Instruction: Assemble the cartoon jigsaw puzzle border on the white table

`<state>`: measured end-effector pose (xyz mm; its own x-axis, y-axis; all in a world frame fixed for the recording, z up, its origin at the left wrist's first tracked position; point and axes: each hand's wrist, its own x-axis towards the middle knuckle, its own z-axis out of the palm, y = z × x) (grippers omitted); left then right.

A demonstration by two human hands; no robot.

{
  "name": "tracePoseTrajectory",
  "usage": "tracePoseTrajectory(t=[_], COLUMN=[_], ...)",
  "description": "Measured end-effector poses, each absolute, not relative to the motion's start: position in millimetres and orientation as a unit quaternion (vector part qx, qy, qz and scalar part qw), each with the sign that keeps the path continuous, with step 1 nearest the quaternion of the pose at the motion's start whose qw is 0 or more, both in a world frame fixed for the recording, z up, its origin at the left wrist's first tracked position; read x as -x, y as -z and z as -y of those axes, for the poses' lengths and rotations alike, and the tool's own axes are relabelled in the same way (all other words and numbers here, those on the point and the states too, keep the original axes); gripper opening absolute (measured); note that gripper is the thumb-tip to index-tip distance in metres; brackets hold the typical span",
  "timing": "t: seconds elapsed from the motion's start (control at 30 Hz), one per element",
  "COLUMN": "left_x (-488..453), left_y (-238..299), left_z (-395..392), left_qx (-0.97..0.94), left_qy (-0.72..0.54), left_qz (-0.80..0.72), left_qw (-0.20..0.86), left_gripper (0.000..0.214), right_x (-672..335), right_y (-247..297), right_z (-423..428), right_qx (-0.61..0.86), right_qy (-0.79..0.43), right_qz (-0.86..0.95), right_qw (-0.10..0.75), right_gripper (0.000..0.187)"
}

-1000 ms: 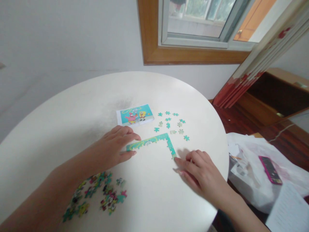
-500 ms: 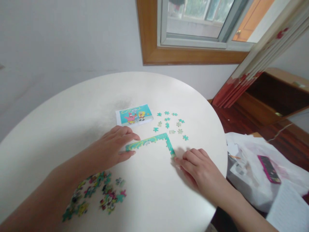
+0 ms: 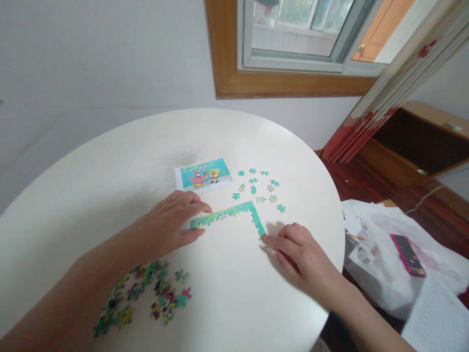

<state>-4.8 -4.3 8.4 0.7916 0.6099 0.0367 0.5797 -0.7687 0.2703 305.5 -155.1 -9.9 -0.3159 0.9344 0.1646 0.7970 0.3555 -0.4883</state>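
Note:
An L-shaped strip of joined jigsaw pieces, teal with yellow-green markings, lies on the white round table. My left hand rests at its left end, thumb and index finger apart on either side of the strip. At the strip's lower right end, my right hand is curled, with its index fingertip on a pale green jigsaw piece and the thumb just below. Several loose teal and pale pieces lie beyond the corner. A mixed heap of colourful pieces sits near my left forearm, which partly hides it.
Behind the strip lies a box with a cartoon picture. Right of the table are a white plastic bag and a pink-edged phone. A wood-framed window, a curtain and a wooden cabinet stand beyond.
My right hand has shifted slightly upward at the strip's lower end, its index finger still on the piece. My left hand keeps its place, and the view has moved very slightly.

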Motion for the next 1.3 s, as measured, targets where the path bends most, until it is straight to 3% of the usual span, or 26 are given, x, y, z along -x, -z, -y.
tracePoseTrajectory(t=[0.27,1.3], left_x=[3.2,4.8], left_y=[-9.1,-6.1], left_z=[5.9,4.7], left_qx=[-0.938,-0.940], left_qy=[-0.062,-0.066], left_qz=[-0.317,-0.313], left_qw=[0.125,0.117], left_gripper=[0.030,0.031], right_x=[-313.6,-311.4], right_y=[6.5,16.1], right_z=[155.8,159.9], right_qx=[0.541,0.547], right_qy=[-0.226,-0.184], right_qz=[0.769,0.765], right_qw=[0.255,0.284], right_gripper=[0.027,0.030])
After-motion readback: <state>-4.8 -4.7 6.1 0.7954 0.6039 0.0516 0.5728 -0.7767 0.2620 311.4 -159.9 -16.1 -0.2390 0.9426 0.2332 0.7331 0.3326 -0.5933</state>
